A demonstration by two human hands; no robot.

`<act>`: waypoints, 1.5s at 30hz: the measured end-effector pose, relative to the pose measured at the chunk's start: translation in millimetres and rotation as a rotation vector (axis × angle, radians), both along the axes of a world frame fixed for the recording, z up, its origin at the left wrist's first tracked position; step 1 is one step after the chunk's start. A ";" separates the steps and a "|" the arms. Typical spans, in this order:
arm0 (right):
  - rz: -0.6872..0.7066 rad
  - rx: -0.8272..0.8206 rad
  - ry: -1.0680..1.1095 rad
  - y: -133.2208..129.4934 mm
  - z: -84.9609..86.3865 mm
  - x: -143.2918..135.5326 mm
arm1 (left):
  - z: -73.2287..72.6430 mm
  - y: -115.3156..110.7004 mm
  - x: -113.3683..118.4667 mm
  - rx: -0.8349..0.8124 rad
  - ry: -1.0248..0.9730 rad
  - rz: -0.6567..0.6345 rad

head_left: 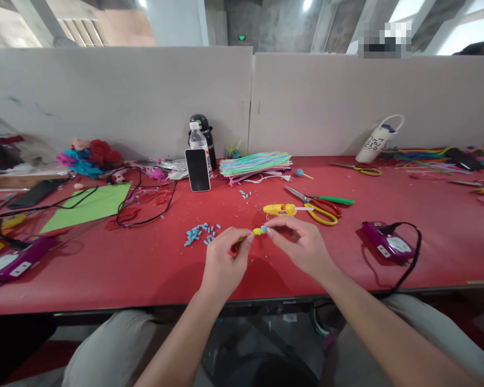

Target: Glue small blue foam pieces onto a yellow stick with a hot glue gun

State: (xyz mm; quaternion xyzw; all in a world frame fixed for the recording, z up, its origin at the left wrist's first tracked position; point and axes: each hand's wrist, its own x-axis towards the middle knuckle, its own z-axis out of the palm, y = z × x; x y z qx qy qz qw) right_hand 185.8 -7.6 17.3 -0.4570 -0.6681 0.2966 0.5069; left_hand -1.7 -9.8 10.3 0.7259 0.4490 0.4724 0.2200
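Note:
Over the front of the red table, my left hand (226, 260) is closed, thumb and fingers pinching a small fuzzy yellow piece (257, 231) that looks like twisted pipe cleaner. A small light blue bit (264, 229) sits at the right end of that piece. My right hand (304, 247) pinches this blue bit between thumb and fingertips. To the left of my hands lies a scattered pile of short blue bits (194, 234). Just beyond my right hand is a yellow glue gun (280, 209) with a clear stick pointing right.
Yellow-handled scissors (324, 215) lie beside red and green handles. A phone (198, 170) leans on a bottle, near a pipe cleaner bundle (258, 164). Purple power boxes (389, 242) with black cables flank me. Green paper (91, 207) lies left; a partition (145, 102) stands behind.

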 end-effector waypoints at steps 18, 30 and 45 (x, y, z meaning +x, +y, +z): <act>0.230 -0.006 -0.180 0.4 10.2 12.1 | 4.8 8.5 -12.2 -0.112 0.091 -0.058; 0.271 -0.022 -0.226 0.2 10.9 9.7 | 9.9 9.2 -13.2 -0.303 0.063 -0.138; -0.244 -0.166 -0.638 45.1 -25.9 68.4 | 9.9 16.5 -28.8 -0.315 0.143 -0.061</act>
